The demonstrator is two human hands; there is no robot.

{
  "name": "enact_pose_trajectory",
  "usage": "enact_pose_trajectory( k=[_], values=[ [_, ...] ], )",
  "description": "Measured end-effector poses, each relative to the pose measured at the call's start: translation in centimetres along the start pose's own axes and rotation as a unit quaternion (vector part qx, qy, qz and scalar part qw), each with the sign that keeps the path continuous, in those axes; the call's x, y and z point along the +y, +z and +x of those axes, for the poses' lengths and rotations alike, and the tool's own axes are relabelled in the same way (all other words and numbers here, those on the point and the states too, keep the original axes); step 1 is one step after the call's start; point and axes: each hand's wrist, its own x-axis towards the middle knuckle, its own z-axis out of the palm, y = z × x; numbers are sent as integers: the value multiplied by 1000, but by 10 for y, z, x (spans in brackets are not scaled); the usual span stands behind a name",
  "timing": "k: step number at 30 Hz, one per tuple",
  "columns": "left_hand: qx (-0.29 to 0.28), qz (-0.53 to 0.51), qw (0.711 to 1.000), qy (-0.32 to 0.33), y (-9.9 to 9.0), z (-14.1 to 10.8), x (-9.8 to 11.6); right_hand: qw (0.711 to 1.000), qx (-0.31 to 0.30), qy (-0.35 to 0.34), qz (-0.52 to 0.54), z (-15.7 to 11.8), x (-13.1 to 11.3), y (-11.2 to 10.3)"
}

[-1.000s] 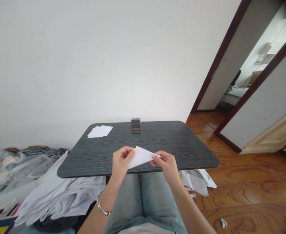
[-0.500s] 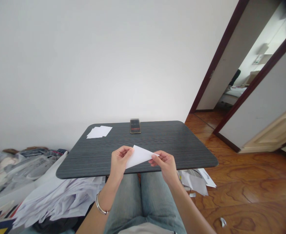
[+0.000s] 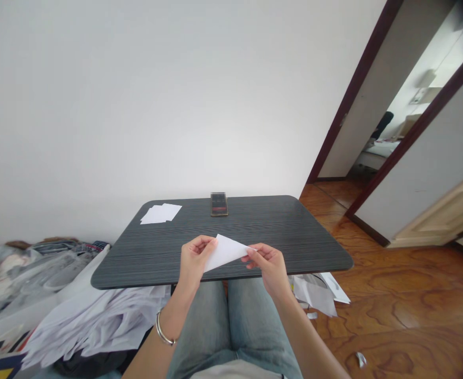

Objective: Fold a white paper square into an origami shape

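Beyond paper (image 3: 225, 253): device (image 3: 219, 204), tbl (image 3: 290, 231) rear ctr; sheets (image 3: 160, 213) rear L.

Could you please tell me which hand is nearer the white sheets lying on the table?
Left. The left hand is on the near side of the sheets and to their right; the right hand is farther to their right.
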Motion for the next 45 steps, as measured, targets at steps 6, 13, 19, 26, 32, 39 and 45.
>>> enact_pose_trajectory(
  k=[6, 13, 19, 26, 32, 39, 45],
  values=[
    [7, 4, 1000, 7, 0, 0, 0, 1000, 19, 14, 11, -1, 1, 1],
    [10, 3, 1000, 2, -1, 1, 0, 1000, 18, 12, 3, -3, -1, 3],
    [-3, -8, 1000, -11, -4, 4, -4, 1000, 9, 9, 19, -1, 4, 1],
    [6, 8, 1000, -2, -2, 5, -4, 999, 2, 16, 38, -2, 4, -1],
    [9, 35, 999, 15, 0, 5, -4, 999, -1, 17, 50, -2, 1, -1],
    [-2, 41, 999, 11, -1, 7, -7, 1000, -7, 18, -3, 1, 3, -2],
    [-10, 60, 998, 18, -3, 8, -8, 1000, 6, 16, 4, 2, 6, -2]
  ],
)
